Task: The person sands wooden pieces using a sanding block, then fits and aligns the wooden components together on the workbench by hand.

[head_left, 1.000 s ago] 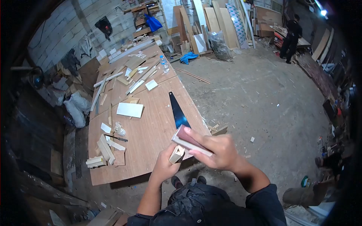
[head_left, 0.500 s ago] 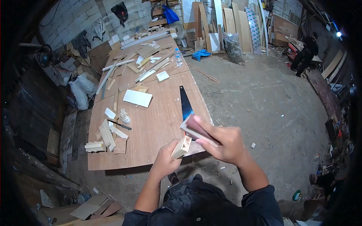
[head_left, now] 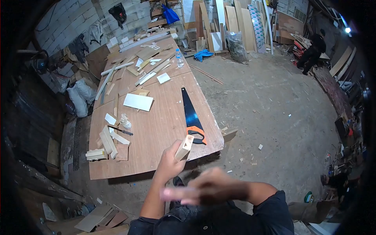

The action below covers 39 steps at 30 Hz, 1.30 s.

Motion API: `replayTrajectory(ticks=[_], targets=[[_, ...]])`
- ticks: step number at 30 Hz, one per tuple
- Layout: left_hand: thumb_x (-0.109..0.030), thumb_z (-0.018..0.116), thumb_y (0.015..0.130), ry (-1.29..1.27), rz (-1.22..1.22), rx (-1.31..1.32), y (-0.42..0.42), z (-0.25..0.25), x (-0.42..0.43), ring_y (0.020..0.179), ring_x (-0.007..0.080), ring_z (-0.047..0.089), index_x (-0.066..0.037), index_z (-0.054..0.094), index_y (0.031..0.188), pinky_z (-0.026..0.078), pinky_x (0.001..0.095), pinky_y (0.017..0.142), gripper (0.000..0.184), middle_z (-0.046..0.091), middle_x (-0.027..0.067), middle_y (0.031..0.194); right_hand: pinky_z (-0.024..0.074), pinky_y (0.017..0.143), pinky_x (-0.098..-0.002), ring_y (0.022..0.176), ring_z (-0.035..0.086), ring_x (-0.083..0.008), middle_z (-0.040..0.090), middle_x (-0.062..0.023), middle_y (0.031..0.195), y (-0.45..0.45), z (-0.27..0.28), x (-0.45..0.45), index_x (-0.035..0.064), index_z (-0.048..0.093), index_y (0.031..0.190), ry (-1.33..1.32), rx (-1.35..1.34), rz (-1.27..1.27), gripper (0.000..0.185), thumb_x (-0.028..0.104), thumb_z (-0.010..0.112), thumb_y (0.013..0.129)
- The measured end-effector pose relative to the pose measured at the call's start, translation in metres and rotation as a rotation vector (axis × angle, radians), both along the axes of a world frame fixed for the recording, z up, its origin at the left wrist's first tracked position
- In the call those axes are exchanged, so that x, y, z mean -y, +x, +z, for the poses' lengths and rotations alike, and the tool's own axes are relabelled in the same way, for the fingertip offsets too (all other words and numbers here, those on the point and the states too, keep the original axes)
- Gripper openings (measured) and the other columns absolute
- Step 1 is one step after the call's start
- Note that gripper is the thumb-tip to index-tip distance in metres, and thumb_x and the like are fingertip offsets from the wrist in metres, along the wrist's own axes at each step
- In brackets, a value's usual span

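Note:
My left hand [head_left: 171, 162] is closed around a short pale wooden block [head_left: 184, 148], held upright at the table's near edge with its notched end facing up. Low in front of my body, my right hand [head_left: 209, 188] is smeared by motion, and whether it holds anything cannot be made out. Just beyond the wooden block lies a handsaw [head_left: 191, 115] with a dark blade and an orange-and-black handle, flat on the plywood table [head_left: 156, 129].
Wood offcuts [head_left: 107, 143], a small clear bottle [head_left: 125, 121], a dark slim tool and a white board [head_left: 138, 102] lie on the table's left half. Farther back stands a water bottle [head_left: 179, 58] among more strips. Another person [head_left: 313, 51] bends at the far right.
My right hand has swung down and left, away from the wooden block; the sandpaper-covered block it held no longer shows clearly. The saw handle is now uncovered. The view has shifted slightly.

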<state>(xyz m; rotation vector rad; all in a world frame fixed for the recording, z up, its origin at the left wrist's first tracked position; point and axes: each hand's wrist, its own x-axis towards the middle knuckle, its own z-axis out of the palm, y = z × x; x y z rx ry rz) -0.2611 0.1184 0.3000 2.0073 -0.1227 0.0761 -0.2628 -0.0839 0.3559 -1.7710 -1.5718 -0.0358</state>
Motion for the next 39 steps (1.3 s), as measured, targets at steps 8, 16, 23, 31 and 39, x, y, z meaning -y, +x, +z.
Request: replayTrajectory(ticks=[8, 16, 23, 31, 39], targets=[[0.002, 0.053, 0.072, 0.017, -0.119, 0.129, -0.009, 0.009, 0.009, 0.09, 0.0417, 0.065, 0.0, 0.058, 0.113, 0.05, 0.0393, 0.079, 0.041, 0.065, 0.0238, 0.092, 0.0505, 0.05, -0.0323, 0.052, 0.063, -0.0224, 0.068, -0.0079, 0.071, 0.05, 0.013, 0.025, 0.0149, 0.055, 0.139, 0.142, 0.15, -0.557, 0.059, 0.027, 0.073, 0.083], [-0.001, 0.056, 0.074, 0.108, -0.138, 0.191, -0.006, -0.019, -0.004, 0.09, 0.045, 0.063, 0.0, 0.057, 0.114, 0.05, 0.0413, 0.078, 0.041, 0.063, 0.0253, 0.091, 0.0449, 0.047, -0.0328, 0.047, 0.056, -0.0199, 0.059, -0.0054, 0.062, 0.028, 0.013, 0.018, 0.0085, 0.056, 0.137, 0.177, 0.151, -0.41, 0.06, 0.021, 0.076, 0.081], [-0.001, 0.058, 0.076, -0.157, -0.025, 0.012, -0.009, -0.008, -0.002, 0.078, 0.0269, 0.064, -0.001, 0.059, 0.111, 0.049, 0.0341, 0.073, 0.036, 0.063, 0.0181, 0.085, 0.0509, 0.048, -0.0313, 0.051, 0.063, -0.0175, 0.066, -0.0028, 0.067, 0.011, 0.01, 0.018, 0.0192, 0.056, 0.138, 0.26, 0.215, -0.358, 0.059, 0.026, 0.075, 0.082], [0.002, 0.057, 0.071, -0.036, -0.139, 0.151, -0.014, -0.004, 0.0, 0.083, 0.0304, 0.068, 0.0, 0.059, 0.115, 0.05, 0.0346, 0.075, 0.044, 0.065, 0.0197, 0.088, 0.0487, 0.052, -0.0329, 0.054, 0.064, -0.025, 0.066, -0.0127, 0.072, 0.035, 0.008, 0.016, 0.0066, 0.057, 0.135, 0.194, 0.124, -0.554, 0.063, 0.019, 0.079, 0.077], [0.0, 0.06, 0.074, -0.061, -0.028, 0.027, -0.012, -0.022, -0.001, 0.08, 0.0294, 0.065, 0.001, 0.058, 0.113, 0.05, 0.0363, 0.074, 0.039, 0.063, 0.0193, 0.087, 0.045, 0.046, -0.0312, 0.049, 0.059, -0.0204, 0.062, -0.0024, 0.064, 0.019, -0.013, 0.003, 0.0156, 0.056, 0.137, 0.244, 0.194, -0.137, 0.064, 0.021, 0.079, 0.078]])
